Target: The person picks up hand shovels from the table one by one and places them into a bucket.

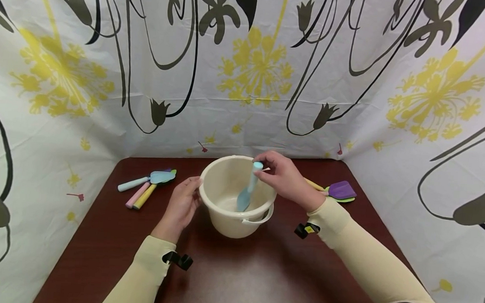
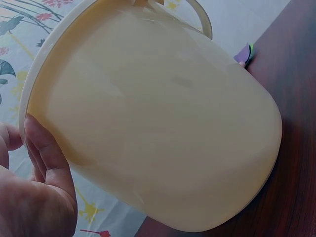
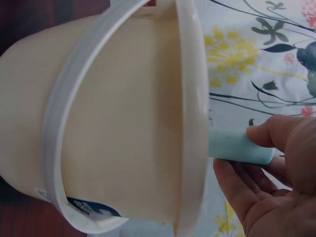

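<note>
Head view, centre: the left hand [image 1: 182, 204] is pinching a cream plastic bucket [image 1: 233, 226] by its rim, the right hand [image 1: 289, 178] a pale-blue plastic spatula [image 1: 252, 183] inside, unreleased; multicoloured spatulas [image 1: 342, 190] are lying outside, mid-left and mid-right.

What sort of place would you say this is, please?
Probably a screened-off, staged workspace rather than a working kitchen: flower-printed sheeting closes in the table at left, back and right, and utensils lie on either side of a bucket.
</note>
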A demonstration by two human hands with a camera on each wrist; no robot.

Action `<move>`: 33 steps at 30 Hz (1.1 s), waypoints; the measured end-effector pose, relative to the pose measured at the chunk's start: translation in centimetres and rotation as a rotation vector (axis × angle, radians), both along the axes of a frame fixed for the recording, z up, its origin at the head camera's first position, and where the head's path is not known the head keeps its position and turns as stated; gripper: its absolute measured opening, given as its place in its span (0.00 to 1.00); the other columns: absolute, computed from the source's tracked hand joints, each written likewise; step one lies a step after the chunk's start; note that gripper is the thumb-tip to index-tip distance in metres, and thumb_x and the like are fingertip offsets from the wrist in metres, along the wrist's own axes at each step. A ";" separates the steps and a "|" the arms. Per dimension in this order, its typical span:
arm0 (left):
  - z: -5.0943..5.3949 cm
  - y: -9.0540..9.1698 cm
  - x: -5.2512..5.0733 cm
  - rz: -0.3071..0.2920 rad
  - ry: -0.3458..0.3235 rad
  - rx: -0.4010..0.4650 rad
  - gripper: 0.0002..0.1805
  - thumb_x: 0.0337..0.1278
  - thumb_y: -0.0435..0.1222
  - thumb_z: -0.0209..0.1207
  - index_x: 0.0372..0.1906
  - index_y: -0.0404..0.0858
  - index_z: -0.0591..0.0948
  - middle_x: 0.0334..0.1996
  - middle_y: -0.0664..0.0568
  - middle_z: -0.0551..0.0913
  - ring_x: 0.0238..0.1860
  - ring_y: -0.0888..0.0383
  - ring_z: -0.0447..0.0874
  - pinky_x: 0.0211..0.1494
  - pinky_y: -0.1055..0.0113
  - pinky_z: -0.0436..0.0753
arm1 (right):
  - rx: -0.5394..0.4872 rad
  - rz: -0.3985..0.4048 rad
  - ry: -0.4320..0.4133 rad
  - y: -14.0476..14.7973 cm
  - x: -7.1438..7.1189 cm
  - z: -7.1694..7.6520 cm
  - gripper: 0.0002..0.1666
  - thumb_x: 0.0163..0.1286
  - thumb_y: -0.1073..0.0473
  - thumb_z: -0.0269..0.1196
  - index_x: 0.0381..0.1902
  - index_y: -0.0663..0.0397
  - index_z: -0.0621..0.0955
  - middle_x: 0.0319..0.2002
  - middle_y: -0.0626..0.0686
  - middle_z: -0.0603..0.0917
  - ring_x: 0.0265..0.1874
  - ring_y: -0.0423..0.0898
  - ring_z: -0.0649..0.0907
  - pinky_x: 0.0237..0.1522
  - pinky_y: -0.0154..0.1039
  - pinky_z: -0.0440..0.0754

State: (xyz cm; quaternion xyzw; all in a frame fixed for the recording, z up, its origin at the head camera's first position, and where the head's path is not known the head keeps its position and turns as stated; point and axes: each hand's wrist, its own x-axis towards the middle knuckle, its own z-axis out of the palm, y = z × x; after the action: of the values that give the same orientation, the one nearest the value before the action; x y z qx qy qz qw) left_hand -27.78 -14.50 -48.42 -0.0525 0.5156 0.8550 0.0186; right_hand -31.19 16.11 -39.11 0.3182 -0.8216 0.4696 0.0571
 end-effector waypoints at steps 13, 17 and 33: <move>-0.1 0.1 0.1 0.000 0.007 0.016 0.13 0.84 0.37 0.61 0.59 0.32 0.82 0.46 0.47 0.85 0.37 0.58 0.80 0.38 0.70 0.83 | 0.084 0.068 -0.052 -1.5 0.3 -1.1 0.17 0.74 0.65 0.75 0.58 0.54 0.87 0.53 0.51 0.88 0.54 0.49 0.89 0.58 0.50 0.87; 0.0 0.0 0.2 -0.005 0.006 0.012 0.14 0.84 0.38 0.61 0.59 0.33 0.82 0.47 0.47 0.84 0.38 0.58 0.80 0.39 0.70 0.83 | 0.109 0.076 -0.062 -1.9 0.4 -1.2 0.16 0.74 0.65 0.76 0.57 0.53 0.88 0.51 0.49 0.89 0.53 0.47 0.89 0.58 0.48 0.87; -0.1 0.0 0.2 -0.004 0.006 -0.002 0.14 0.83 0.39 0.62 0.60 0.33 0.83 0.47 0.47 0.83 0.39 0.58 0.79 0.40 0.71 0.83 | 0.187 0.130 -0.066 -2.9 0.4 -1.7 0.13 0.74 0.64 0.75 0.54 0.56 0.87 0.48 0.47 0.90 0.51 0.44 0.89 0.55 0.44 0.87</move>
State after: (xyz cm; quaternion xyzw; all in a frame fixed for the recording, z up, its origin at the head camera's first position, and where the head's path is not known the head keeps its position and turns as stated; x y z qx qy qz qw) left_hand -27.58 -14.52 -48.57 -0.0488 0.5167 0.8546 0.0186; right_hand -30.76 13.24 -40.81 0.3592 -0.8408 0.4038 -0.0306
